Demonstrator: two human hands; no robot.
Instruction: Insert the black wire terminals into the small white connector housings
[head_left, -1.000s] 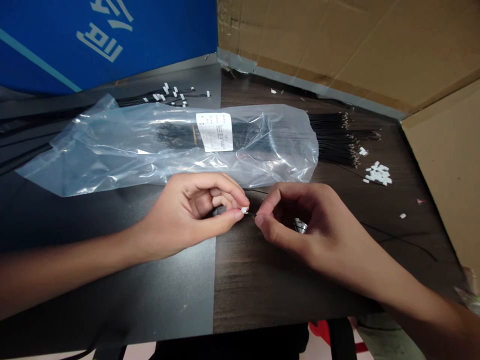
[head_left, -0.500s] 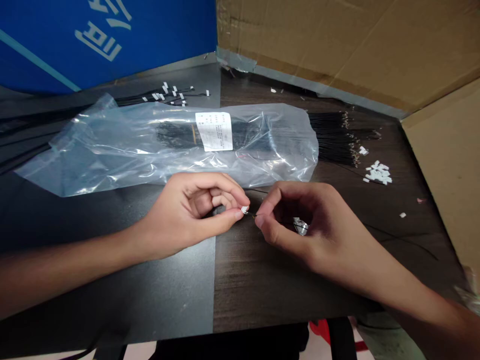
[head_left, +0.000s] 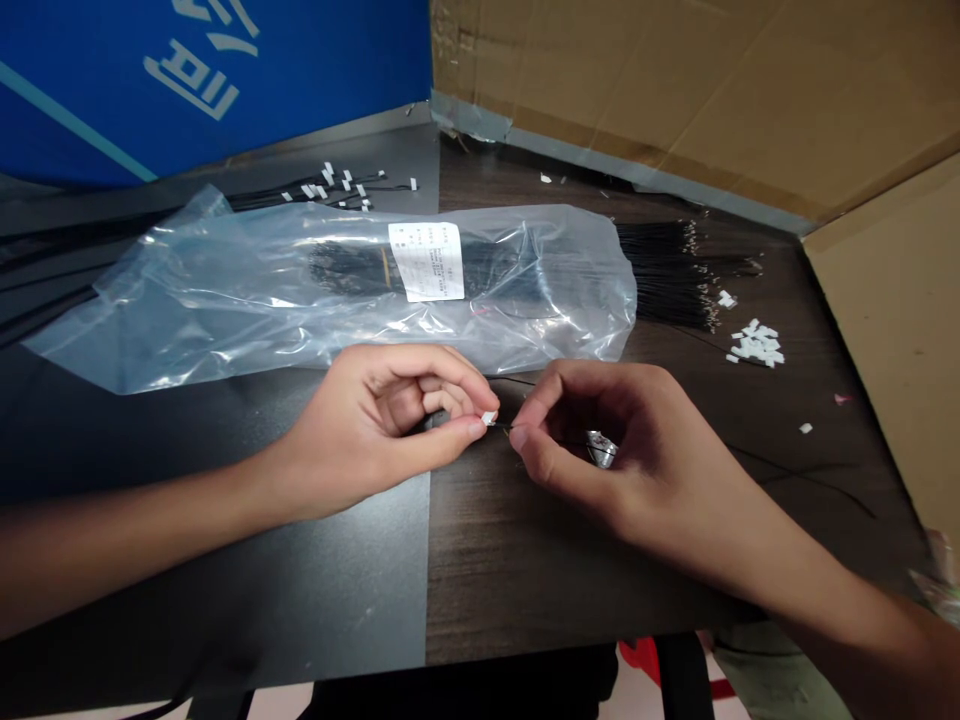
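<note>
My left hand (head_left: 382, 420) pinches a tiny white plastic connector (head_left: 489, 418) between thumb and index finger. My right hand (head_left: 600, 450) pinches the end of a thin black wire (head_left: 517, 381), and that wire's tip sits just beside the connector. It is hard to tell whether the tip has entered the connector. A small silver metal object (head_left: 601, 449) shows inside my right hand, partly hidden by the fingers. Just beyond both hands lies a clear plastic bag (head_left: 225, 310) holding a bundle of black wires, with a white printed label (head_left: 427, 262).
Black wire ends (head_left: 675, 275) stick out of the bag on a two-tone table (head_left: 487, 570). A pile of white connectors (head_left: 756, 345) lies to the right, and more wires with connectors (head_left: 330, 190) at the back left. Cardboard sheets (head_left: 675, 90) and a blue board (head_left: 187, 80) stand behind.
Both hands keep the same pinch, with almost no movement. The whole view has drifted very slightly.
</note>
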